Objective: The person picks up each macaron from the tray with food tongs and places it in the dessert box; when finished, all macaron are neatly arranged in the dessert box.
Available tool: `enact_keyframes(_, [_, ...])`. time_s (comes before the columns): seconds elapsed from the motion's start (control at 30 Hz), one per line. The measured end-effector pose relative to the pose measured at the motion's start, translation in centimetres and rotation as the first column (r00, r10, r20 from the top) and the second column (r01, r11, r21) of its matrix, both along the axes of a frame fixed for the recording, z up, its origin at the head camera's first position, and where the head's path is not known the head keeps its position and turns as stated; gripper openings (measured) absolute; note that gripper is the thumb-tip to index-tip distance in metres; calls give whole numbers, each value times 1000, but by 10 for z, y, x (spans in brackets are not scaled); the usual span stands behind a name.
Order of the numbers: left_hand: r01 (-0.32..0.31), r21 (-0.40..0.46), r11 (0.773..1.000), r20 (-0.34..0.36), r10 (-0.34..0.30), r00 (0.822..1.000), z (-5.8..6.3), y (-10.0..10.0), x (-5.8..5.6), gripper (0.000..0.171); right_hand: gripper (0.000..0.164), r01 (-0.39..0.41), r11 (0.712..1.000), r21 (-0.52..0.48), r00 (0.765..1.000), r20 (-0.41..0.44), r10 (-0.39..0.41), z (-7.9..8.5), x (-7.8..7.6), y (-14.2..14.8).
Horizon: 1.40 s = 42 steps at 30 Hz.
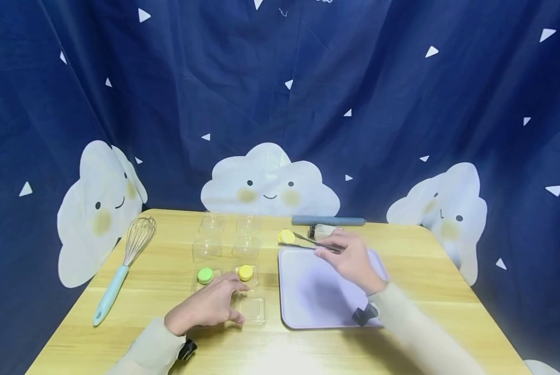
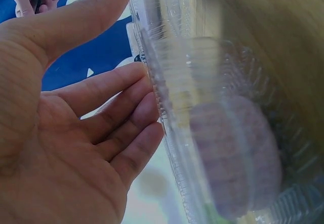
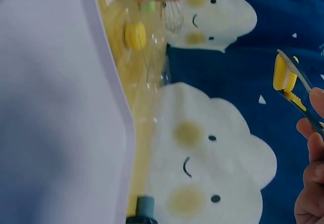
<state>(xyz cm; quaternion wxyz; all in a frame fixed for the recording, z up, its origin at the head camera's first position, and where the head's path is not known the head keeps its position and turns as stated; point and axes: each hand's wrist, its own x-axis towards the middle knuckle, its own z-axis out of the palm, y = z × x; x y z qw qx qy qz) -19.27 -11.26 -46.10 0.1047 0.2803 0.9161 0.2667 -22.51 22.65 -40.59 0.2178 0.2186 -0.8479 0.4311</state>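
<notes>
My right hand [image 1: 350,258] grips dark tongs [image 1: 315,241] over the lilac tray's far side. Between the tongs' tips is a yellow macaron [image 3: 284,73], held above the table. The left hand [image 1: 210,304] lies by the near part of a clear plastic macaron box [image 1: 253,310], its fingertips against the box's edge in the left wrist view. Another yellow macaron [image 1: 245,273] and a green macaron [image 1: 205,275] sit in compartments just beyond that hand. In the left wrist view a purplish macaron [image 2: 235,158] shows in a compartment; the left hand hides it from the head view.
The lilac tray [image 1: 303,317] lies right of the box. Clear raised compartments [image 1: 207,247] stand behind the macarons. At the table's far edge are a blue-grey rolling pin [image 1: 329,221] and a small clear item [image 1: 327,230]. A whisk [image 1: 121,276] lies at the left.
</notes>
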Motion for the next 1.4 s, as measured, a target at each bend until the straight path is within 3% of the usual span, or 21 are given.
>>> enact_keyframes(0.1, [0,4,1000,5,0,1000,1,0,0,73,21,-47,999,14,998,-28,48,-8,4,-9])
enact_keyframes(0.27, [-7,7,1000,3,7,1000,1,1,1,74,18,-170,983,63,985,-1,170,-22,14,-23])
enact_keyframes(0.57, [-9,12,1000,9,9,1000,1,0,2,75,14,-384,904,188,923,52,381,-50,24,-43])
enact_keyframes(0.9, [17,3,1000,-15,-17,1000,0,0,0,75,15,-379,867,323,924,85,372,-70,22,-54])
enact_keyframes(1.4, [-5,4,1000,-4,5,1000,1,2,2,75,15,-356,820,449,931,97,351,-75,22,-66])
